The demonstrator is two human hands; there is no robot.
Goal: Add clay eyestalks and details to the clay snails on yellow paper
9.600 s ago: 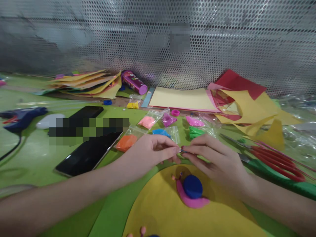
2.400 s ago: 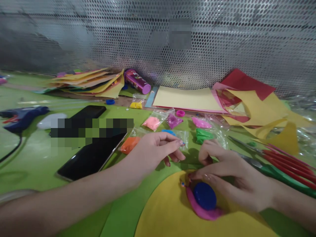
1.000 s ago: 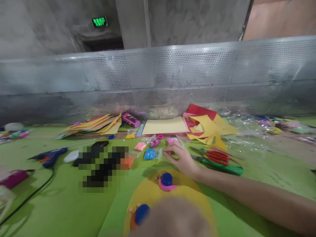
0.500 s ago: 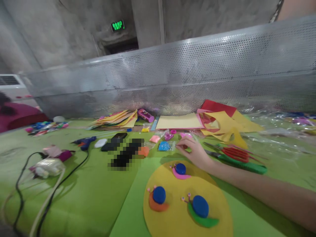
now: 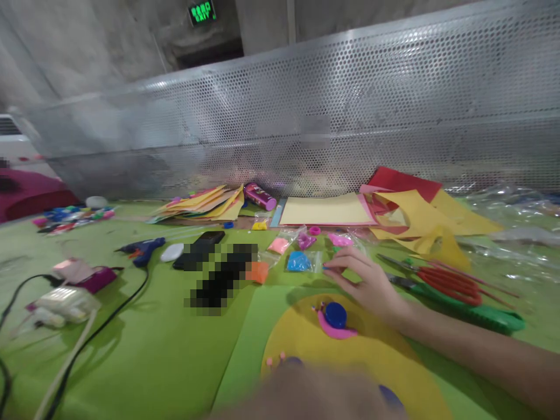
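Note:
My right hand hovers over the far edge of the yellow disc, thumb and forefinger pinched together. A tiny blue piece seems to show at the fingertips, beside a small clear bag of blue clay. Blurred at the bottom, my left hand covers much of the disc, its fingers not readable. On the disc a snail with a dark blue cap shell and pink body lies in plain sight. Two other snails are mostly hidden behind my left hand.
Scissors with green handles and red-handled scissors lie right of my right hand. A glue gun with its cord, a power plug and a phone occupy the left. Paper sheets lie along the perforated metal panel.
My left hand has come in from the bottom over the disc. My right hand stays pinched near the blue clay bag, now slightly farther from it. The view has tipped downward and closer.

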